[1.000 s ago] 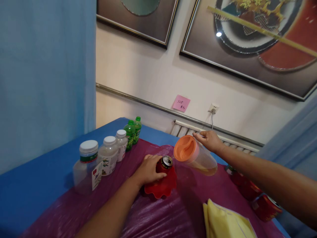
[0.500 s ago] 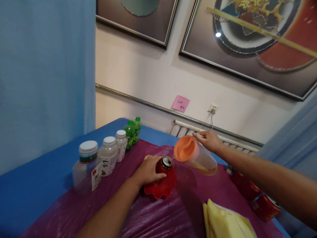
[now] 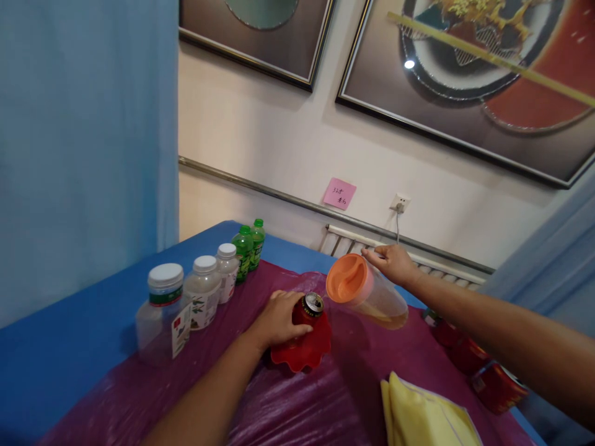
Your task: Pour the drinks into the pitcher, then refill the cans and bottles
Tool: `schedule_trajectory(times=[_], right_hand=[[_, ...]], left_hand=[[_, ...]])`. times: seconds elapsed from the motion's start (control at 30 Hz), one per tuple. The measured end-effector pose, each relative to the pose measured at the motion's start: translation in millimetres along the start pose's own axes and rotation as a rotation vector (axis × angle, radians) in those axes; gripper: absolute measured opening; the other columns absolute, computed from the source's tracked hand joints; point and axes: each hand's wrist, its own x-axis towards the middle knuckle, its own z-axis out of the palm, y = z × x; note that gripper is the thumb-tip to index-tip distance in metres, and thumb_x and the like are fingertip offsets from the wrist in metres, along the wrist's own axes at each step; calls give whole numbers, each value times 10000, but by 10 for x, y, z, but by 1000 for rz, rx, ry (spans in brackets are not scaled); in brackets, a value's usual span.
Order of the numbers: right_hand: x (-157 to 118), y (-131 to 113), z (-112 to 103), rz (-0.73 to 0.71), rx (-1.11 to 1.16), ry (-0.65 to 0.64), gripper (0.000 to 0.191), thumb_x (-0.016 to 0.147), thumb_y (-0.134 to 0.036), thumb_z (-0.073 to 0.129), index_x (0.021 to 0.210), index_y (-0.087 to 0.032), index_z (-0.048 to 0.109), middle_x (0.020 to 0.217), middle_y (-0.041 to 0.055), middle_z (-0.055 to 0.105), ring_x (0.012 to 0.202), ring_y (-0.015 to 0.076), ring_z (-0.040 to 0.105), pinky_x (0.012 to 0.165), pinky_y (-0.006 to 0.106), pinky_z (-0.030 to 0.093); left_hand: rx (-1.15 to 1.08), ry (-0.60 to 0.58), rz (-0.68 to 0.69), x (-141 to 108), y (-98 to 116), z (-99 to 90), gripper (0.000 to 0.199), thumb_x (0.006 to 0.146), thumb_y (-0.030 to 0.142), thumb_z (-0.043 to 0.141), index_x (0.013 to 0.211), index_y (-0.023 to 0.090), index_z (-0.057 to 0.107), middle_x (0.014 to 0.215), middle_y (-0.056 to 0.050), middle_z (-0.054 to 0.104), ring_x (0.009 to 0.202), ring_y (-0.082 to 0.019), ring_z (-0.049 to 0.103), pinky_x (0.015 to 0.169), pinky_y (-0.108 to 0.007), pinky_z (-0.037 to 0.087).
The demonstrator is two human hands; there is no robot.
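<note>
My left hand (image 3: 280,319) is wrapped round a red can (image 3: 307,311) with a dark rim and silver top. The can stands on a red wavy-edged dish (image 3: 302,358). To the right, my right hand (image 3: 393,263) grips a clear pitcher (image 3: 383,308) by its handle, which the fingers mostly hide. The pitcher is tilted, its orange lid (image 3: 346,279) facing left beside the can's top. Some brownish liquid lies along its lower side. Whether liquid runs from the spout is too faint to tell.
Three white-capped jars (image 3: 203,294) and two green bottles (image 3: 243,251) stand in a row at the left. Several red cans (image 3: 498,387) line the right side. A folded yellow cloth (image 3: 427,415) lies near the front on the purple sheet (image 3: 357,396). Behind is a wall rail (image 3: 260,189).
</note>
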Motion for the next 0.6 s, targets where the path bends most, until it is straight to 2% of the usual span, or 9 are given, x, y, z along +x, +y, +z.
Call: schedule_trajectory(times=[0.6], right_hand=[[-24, -21, 21, 16, 20, -13, 628, 848, -749, 406, 502, -243, 269, 482, -43, 251, 495, 110, 238, 516, 302, 154]], left_hand=[[8, -3, -6, -2, 12, -6, 679, 648, 472, 836, 1252, 232, 643, 1262, -95, 709, 1176, -345, 630, 1072, -491, 381]])
